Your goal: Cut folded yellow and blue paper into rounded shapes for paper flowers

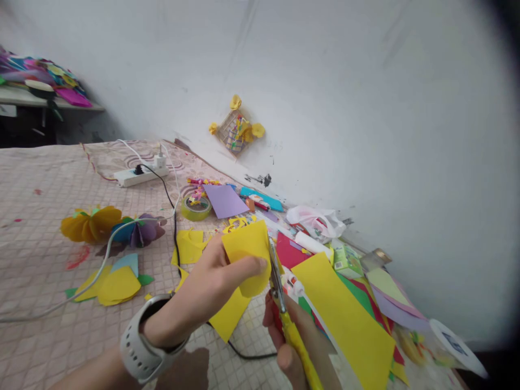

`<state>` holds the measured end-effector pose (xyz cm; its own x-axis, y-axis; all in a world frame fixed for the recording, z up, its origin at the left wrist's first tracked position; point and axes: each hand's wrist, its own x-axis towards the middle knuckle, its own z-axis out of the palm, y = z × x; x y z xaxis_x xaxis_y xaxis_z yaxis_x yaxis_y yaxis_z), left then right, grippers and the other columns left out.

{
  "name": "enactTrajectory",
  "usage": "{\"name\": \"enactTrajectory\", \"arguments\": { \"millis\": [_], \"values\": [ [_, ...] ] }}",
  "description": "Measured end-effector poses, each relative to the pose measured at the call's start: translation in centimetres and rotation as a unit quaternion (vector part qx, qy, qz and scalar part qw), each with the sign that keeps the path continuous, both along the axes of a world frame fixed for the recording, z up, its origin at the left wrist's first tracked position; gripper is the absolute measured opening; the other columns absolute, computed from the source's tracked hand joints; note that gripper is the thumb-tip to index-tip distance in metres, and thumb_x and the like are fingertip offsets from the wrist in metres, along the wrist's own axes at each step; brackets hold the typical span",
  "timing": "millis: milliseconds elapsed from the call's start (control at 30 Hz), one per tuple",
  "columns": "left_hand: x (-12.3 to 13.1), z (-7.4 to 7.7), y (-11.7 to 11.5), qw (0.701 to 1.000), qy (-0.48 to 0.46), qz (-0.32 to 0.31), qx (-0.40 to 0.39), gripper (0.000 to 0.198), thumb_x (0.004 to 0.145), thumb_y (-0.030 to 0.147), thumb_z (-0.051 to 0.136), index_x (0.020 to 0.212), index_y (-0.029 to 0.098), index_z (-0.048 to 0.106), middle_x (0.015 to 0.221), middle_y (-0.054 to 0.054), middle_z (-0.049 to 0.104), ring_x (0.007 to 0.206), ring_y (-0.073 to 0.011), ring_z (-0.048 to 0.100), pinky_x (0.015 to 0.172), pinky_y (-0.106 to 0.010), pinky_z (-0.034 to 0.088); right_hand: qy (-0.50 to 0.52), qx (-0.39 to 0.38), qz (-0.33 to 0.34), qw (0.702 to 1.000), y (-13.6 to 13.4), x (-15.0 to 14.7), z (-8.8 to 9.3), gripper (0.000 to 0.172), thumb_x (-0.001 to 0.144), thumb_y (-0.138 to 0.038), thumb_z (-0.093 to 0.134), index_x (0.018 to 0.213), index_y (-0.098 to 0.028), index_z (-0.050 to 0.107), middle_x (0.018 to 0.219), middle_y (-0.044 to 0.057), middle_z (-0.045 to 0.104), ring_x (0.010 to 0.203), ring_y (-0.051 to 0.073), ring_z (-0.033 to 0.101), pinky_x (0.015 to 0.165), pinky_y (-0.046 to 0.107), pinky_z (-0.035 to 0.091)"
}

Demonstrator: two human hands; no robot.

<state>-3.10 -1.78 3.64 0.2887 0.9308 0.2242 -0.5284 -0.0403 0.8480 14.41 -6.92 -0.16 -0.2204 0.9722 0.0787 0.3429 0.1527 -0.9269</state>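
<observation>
My left hand [215,284], with a white-strapped watch at the wrist, pinches a piece of yellow paper [247,241] between thumb and fingers. The paper's lower edge looks rounded. My right hand [292,338] grips scissors [276,276] with yellow handles, blades pointing up along the right edge of the paper. Whether the blades are closed on the paper I cannot tell. Beneath my hands lies another yellow sheet [229,314], and a long yellow strip [345,319] rests to the right. Cut yellow petal shapes [119,285] sit in a stack on the left.
A power strip [140,176] with cables crosses the patterned tablecloth. Folded-paper flowers [91,225] stand at left, near a roll of tape [196,207]. A purple sheet [226,200], a plastic bag [317,221], a green box [346,261] and a tub [457,346] line the wall side.
</observation>
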Motion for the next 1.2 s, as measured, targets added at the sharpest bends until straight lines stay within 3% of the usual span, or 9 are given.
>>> {"name": "enactTrajectory", "arguments": {
  "millis": [133,567,767,1100,1200],
  "values": [
    [-0.2,0.2,0.0,1.0,-0.003,-0.005,-0.017,0.003,0.075,0.019,0.066,0.077,0.016,0.065,0.066,0.001,0.066,0.055,-0.012,0.058,0.052,-0.021,0.045,-0.012,0.023,-0.003,1.0,0.0,0.1,0.0,0.063,0.063,-0.086,0.056,0.075,-0.024,0.055,0.054,-0.005,0.035,0.045,0.013,0.04,0.044,0.024,0.042],
    [-0.9,-0.3,0.5,0.997,0.004,-0.024,-0.079,0.008,0.069,0.018,0.067,0.076,0.016,0.062,0.067,0.001,0.064,0.053,-0.0118,0.056,0.049,-0.021,0.041,-0.016,-0.01,0.008,1.0,0.3,0.0,-0.3,0.066,0.057,-0.088,0.058,0.076,-0.025,0.052,0.053,-0.006,0.032,0.05,0.014,0.04,0.048,0.024,0.041],
    [-0.8,-0.4,0.5,0.997,-0.009,-0.029,-0.069,0.005,0.071,0.015,0.063,0.076,0.016,0.063,0.065,0.001,0.064,0.055,-0.0115,0.058,0.049,-0.019,0.041,-0.014,-0.006,0.005,1.0,0.1,-0.4,-0.3,0.067,0.061,-0.09,0.052,0.08,-0.025,0.054,0.049,-0.007,0.03,0.051,0.017,0.046,0.048,0.025,0.043],
    [-0.4,-0.3,0.6,0.998,0.005,-0.027,-0.057,0.001,0.07,0.016,0.061,0.071,0.016,0.061,0.059,0.002,0.063,0.048,-0.0105,0.055,0.045,-0.02,0.039,-0.019,-0.033,0.041,0.998,0.5,0.3,-0.9,0.068,0.06,-0.09,0.053,0.079,-0.025,0.054,0.049,-0.007,0.026,0.046,0.014,0.038,0.043,0.024,0.034],
    [-0.3,-0.3,0.5,0.998,-0.003,-0.027,-0.06,0.003,0.07,0.015,0.062,0.071,0.017,0.062,0.058,0.003,0.063,0.048,-0.0102,0.055,0.045,-0.019,0.04,-0.021,-0.01,0.037,0.999,0.6,0.6,-1.2,0.066,0.065,-0.088,0.051,0.081,-0.025,0.057,0.05,-0.005,0.033,0.05,0.016,0.043,0.046,0.025,0.038]
  ]
}}
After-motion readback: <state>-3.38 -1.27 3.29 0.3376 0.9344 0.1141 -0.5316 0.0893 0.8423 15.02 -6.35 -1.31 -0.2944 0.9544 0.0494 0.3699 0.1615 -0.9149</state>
